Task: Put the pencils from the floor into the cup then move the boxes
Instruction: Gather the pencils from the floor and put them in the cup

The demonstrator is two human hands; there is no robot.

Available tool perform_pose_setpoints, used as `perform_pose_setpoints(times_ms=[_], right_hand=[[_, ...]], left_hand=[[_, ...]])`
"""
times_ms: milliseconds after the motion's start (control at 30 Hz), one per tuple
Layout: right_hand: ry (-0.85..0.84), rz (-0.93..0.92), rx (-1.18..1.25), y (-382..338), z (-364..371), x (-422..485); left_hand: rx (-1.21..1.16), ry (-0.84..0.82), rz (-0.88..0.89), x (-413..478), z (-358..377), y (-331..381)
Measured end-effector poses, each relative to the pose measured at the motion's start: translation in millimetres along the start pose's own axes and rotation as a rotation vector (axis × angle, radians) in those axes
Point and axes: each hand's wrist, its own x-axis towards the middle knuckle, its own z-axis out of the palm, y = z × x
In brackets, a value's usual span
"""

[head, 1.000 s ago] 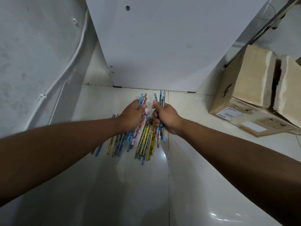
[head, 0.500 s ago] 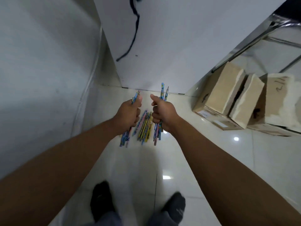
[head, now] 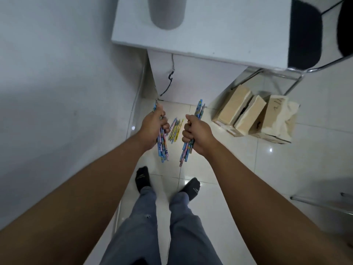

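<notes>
Standing over white floor tiles (head: 219,188), arms extended forward and down. Left hand (head: 152,127) is a closed fist around a bundle of blue-and-pink pencils (head: 163,148); ends stick out above and below the fist. Right hand (head: 196,134) is likewise clenched on a second bundle (head: 186,152), tips showing above the thumb. Loose pencils (head: 175,130), mostly yellow, lie on the tile between the two hands, near the white desk (head: 229,35) base. Grey cup (head: 167,12) stands on the desk top, partly cropped. Cardboard boxes (head: 252,115) sit on the floor at right, beside the chair legs (head: 294,85).
</notes>
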Motion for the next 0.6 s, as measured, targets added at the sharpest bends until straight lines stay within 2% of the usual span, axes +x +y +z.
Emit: perform_pose_setpoints(times_ms=[167,300,433,600], right_hand=[[-0.058,-0.036,-0.086,-35,4,-82],[-0.054,-0.069,-0.164,-58,6,-116],[-0.067,-0.097,-0.222,-79,8,-131],[-0.216,-0.054,-0.298,-96,24,-129]], left_hand=[[0.002,-0.005,0.064,-82,20,33],[-0.024,-0.083,0.093,-125,35,49],[-0.062,-0.186,0.131,-143,50,65],[-0.016,-0.207,0.154,-130,63,87]])
